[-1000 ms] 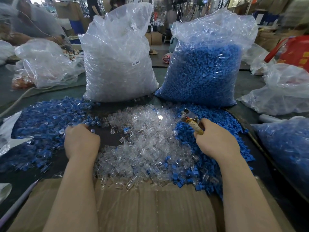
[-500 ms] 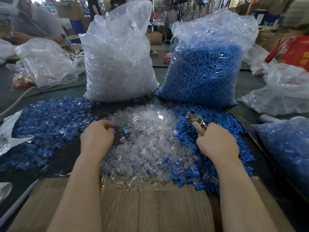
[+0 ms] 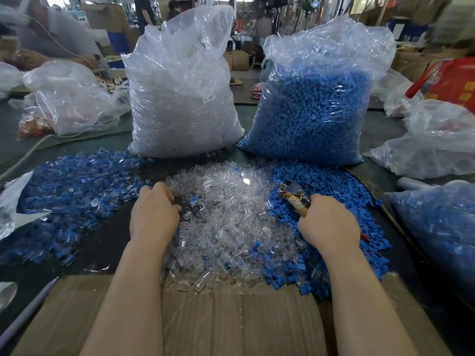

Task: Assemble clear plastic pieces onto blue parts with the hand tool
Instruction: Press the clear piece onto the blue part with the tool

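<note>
1. Lying far left on the table [image 3: 108,242]: assembled blue-and-clear pieces [image 3: 69,191], apparently set aside as finished.
2. Left hand [image 3: 154,214]: fingers curled into clear plastic pieces [image 3: 231,214]; what is pinched cannot be told.
3. Right hand [image 3: 329,222]: hand tool [image 3: 294,196] gripped over blue parts [image 3: 334,183], kept within reach.

left hand [image 3: 154,217] fingers hidden among clear pieces [image 3: 231,222], hand tool [image 3: 295,197] handle hidden

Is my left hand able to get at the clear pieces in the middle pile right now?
Probably yes. The left hand sits at the near-left edge of the clear pieces, fingers curled down at them, with nothing between; the right hand grips the hand tool well aside.
</note>
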`<state>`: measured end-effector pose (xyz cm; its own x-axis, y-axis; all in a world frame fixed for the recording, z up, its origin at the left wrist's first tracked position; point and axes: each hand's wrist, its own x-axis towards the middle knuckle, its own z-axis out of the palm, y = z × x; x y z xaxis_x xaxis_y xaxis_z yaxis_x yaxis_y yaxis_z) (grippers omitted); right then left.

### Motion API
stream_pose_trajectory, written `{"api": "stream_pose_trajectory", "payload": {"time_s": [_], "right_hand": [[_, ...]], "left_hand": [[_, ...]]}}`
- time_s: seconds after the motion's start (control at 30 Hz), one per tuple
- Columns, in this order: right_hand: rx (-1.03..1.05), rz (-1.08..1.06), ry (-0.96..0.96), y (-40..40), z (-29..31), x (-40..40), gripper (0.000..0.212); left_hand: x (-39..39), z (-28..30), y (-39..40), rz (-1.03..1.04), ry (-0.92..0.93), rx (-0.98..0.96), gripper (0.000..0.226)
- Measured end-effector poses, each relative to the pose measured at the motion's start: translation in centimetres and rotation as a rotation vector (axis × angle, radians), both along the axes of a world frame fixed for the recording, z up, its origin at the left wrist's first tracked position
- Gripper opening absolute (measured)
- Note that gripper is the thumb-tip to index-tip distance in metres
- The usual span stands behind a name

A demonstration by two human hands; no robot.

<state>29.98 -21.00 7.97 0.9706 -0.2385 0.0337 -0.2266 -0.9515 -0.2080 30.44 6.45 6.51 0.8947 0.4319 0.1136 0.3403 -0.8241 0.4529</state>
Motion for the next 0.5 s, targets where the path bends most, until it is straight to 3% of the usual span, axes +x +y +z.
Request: {"api": "stream_pose_trajectory", "payload": {"time_s": [0.1,0.33,0.5], "right_hand": [[-0.003,0.011,-0.023,-0.02,0.04,0.07,0.011],[-0.016,-0.003,-0.059,-0.18,-0.20,0.19,0.011],[0.000,-0.003,-0.098,-0.25,-0.28,0.29,0.012]], "left_hand": [[0.05,-0.16,0.21,-0.022,0.040,0.023,0.029],[0.05,-0.20,0.37,-0.031,0.019,-0.009,0.014],[0.39,-0.28,0.53,-0.171,0.152,0.048,0.052]]}}
